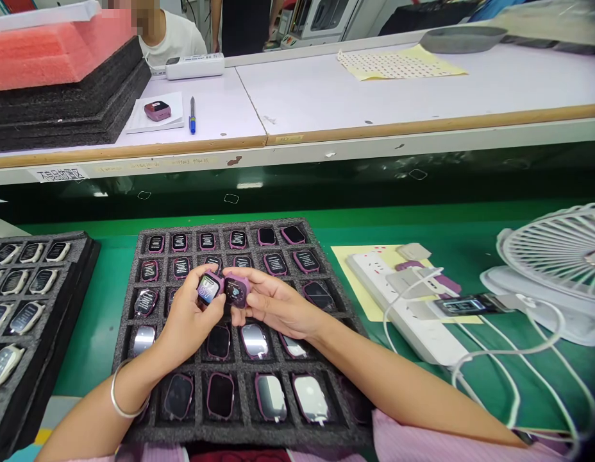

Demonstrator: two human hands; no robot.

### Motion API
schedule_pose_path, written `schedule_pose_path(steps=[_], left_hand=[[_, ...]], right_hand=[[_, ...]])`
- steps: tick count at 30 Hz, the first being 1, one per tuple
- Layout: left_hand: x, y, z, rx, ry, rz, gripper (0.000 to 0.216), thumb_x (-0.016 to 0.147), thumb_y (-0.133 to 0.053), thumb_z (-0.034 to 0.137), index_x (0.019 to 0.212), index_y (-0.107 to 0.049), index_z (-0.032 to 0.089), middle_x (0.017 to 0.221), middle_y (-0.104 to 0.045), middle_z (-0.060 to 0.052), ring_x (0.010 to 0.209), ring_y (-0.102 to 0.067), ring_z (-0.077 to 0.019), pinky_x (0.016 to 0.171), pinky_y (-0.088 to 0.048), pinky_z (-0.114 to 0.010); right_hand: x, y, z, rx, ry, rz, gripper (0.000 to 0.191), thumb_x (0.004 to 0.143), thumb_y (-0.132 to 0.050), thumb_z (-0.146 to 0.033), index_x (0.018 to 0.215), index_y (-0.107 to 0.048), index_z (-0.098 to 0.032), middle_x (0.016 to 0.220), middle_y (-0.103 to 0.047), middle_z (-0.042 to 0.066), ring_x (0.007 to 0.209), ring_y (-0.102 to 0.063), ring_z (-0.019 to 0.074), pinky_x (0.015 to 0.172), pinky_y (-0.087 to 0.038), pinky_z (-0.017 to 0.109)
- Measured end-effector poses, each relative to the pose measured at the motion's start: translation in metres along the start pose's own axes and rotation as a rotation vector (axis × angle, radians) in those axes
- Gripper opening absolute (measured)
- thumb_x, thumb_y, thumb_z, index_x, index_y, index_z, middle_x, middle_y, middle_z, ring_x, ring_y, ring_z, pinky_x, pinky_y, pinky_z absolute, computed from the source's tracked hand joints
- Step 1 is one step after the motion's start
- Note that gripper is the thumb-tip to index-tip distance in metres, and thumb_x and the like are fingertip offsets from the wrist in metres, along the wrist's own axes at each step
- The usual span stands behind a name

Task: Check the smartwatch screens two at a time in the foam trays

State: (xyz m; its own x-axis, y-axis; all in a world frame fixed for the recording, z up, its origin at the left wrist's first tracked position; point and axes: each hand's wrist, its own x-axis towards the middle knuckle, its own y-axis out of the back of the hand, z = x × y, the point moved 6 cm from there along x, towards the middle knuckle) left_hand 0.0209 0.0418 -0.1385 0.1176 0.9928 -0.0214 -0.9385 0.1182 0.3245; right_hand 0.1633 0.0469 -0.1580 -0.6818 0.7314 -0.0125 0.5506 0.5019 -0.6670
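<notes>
Over the black foam tray (249,435), my two hands hold one smartwatch case each, nearly touching side by side. My left hand (184,324) pinches a purple watch case (209,288) with a lit screen showing large digits. Between the fingers and thumb of my right hand (281,307) is a second purple watch case (236,292), its face dark with a small bluish mark. Purple watch cases (220,396) lie in the tray's compartments below. Some have black screens with white text, others reflect light. My hands and forearms hide several compartments.
Left stands another foam tray (69,308) with pale watch cases. On the right are a white power strip (403,314), cables and a white fan (567,256). A raised shelf (297,102) behind carries foam stacks (61,64), a pen (192,115) and a watch case (158,111). People are beyond.
</notes>
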Motion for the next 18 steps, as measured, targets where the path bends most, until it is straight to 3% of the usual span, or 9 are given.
schedule_pose_path(steps=[4, 6, 9, 14, 18], left_hand=[[0.000, 0.000, 0.001, -0.020, -0.035, 0.011, 0.037, 0.080, -0.058, 0.021, 0.117, -0.055, 0.020, 0.107, -0.066, -0.005, 0.096, -0.062, -0.0183, 0.088, -0.047, -0.031], [0.002, 0.001, 0.001, -0.050, -0.008, 0.011, 0.037, 0.079, -0.059, 0.022, 0.116, -0.056, 0.019, 0.107, -0.066, -0.006, 0.097, -0.062, -0.0187, 0.089, -0.047, -0.032], [0.004, 0.001, 0.001, -0.164, 0.071, 0.014, 0.039, 0.078, -0.064, 0.027, 0.115, -0.056, 0.018, 0.102, -0.065, -0.004, 0.090, -0.060, -0.0168, 0.083, -0.048, -0.030], [0.006, 0.000, -0.005, -0.416, 0.244, 0.052, 0.052, 0.073, -0.074, 0.041, 0.116, -0.056, 0.017, 0.081, -0.057, 0.003, 0.057, -0.044, -0.0074, 0.054, -0.038, -0.022], [0.004, -0.002, -0.010, -0.534, 0.355, 0.038, 0.067, 0.072, -0.074, 0.055, 0.123, -0.056, 0.015, 0.073, -0.056, 0.003, 0.054, -0.044, -0.0070, 0.052, -0.035, -0.022]], right_hand=[[0.000, -0.002, 0.000, 0.005, 0.007, -0.026, 0.047, 0.088, -0.076, -0.032, 0.129, -0.056, -0.021, 0.088, -0.071, 0.001, 0.077, -0.071, 0.0129, 0.075, -0.051, 0.027], [0.000, -0.001, 0.000, 0.011, 0.011, -0.022, 0.046, 0.087, -0.077, -0.032, 0.128, -0.058, -0.021, 0.087, -0.071, 0.000, 0.076, -0.071, 0.0124, 0.074, -0.051, 0.027], [0.002, 0.003, 0.001, 0.020, 0.004, 0.030, 0.049, 0.086, -0.078, -0.032, 0.129, -0.058, -0.022, 0.087, -0.071, 0.000, 0.076, -0.071, 0.0125, 0.075, -0.050, 0.027], [0.004, 0.012, -0.001, 0.064, -0.034, 0.188, 0.052, 0.087, -0.075, -0.034, 0.134, -0.055, -0.023, 0.108, -0.074, 0.007, 0.078, -0.072, 0.0160, 0.074, -0.050, 0.030], [0.005, 0.019, -0.002, 0.051, -0.039, 0.243, 0.042, 0.088, -0.070, -0.031, 0.126, -0.058, -0.021, 0.108, -0.074, 0.010, 0.073, -0.070, 0.0155, 0.070, -0.049, 0.030]])
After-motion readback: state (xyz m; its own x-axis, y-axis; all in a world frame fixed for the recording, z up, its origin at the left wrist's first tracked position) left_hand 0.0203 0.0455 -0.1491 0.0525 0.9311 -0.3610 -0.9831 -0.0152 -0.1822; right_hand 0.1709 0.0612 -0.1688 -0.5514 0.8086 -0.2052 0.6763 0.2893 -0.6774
